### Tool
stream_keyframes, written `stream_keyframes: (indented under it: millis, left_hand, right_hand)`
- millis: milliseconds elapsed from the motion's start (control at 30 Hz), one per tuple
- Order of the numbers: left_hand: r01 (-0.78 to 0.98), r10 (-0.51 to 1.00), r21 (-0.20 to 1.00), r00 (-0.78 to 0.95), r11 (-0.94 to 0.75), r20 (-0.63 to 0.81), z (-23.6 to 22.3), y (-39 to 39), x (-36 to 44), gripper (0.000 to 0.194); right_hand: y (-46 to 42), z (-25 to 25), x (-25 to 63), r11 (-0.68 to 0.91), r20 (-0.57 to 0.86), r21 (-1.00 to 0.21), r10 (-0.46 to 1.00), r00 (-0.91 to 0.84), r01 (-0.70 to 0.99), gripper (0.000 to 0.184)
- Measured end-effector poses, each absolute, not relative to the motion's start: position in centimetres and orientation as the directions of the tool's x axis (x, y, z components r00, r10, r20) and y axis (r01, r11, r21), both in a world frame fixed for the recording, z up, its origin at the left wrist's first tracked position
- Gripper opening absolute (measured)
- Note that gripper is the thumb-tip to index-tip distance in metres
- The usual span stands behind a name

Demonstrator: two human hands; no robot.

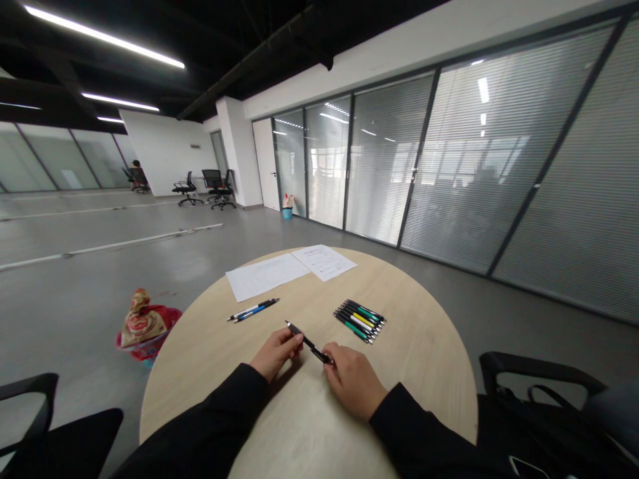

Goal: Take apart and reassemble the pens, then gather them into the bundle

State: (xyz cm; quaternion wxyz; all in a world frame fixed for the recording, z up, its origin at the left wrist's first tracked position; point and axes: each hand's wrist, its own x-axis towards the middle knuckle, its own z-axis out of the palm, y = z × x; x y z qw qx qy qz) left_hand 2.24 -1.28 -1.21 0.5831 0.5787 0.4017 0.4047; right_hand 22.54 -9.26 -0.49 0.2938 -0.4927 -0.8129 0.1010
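Note:
A black pen point(310, 344) is held at a slant above the near middle of the round table point(399, 392), its tip up and to the left. My left hand point(277, 351) pinches it near the tip end. The fingers of my right hand point(353, 376) are closed on its rear end, by the clip. To the right lies a row of several pens point(359, 320) side by side, black with green, yellow and white parts. On the left, a small group of pens point(253, 310), with blue, white and black barrels, rests near the paper.
Two sheets of printed paper, a left sheet point(267, 275) and a right sheet point(324, 262), lie at the table's far edge. Black chairs stand at left point(54, 426) and right point(544, 399). A bin with a bag point(146, 324) stands on the floor at left.

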Motion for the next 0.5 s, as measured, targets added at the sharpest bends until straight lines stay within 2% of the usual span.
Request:
stream_keyframes:
  millis: [100, 367, 500]
  left_hand:
    - [-0.007, 0.943, 1.000, 0.333, 0.004, -0.002, -1.2, -1.2, 2.2, 0.038]
    - [0.022, 0.965, 0.999, 0.259, -0.047, 0.039, -0.6, -1.2, 2.0, 0.037]
    - [0.069, 0.954, 0.992, 0.289, -0.103, 0.079, -1.1, -0.9, 1.8, 0.037]
  right_hand:
    - [-9.0, -0.7, 22.8, 0.437, 0.372, -0.418, 0.882, -0.288, 0.796, 0.014]
    - [-8.5, -0.7, 23.3, 0.259, 0.271, -0.356, 0.948, -0.166, 0.898, 0.012]
    - [-8.3, -0.7, 23.8, 0.197, 0.233, -0.333, 0.965, -0.121, 0.922, 0.011]
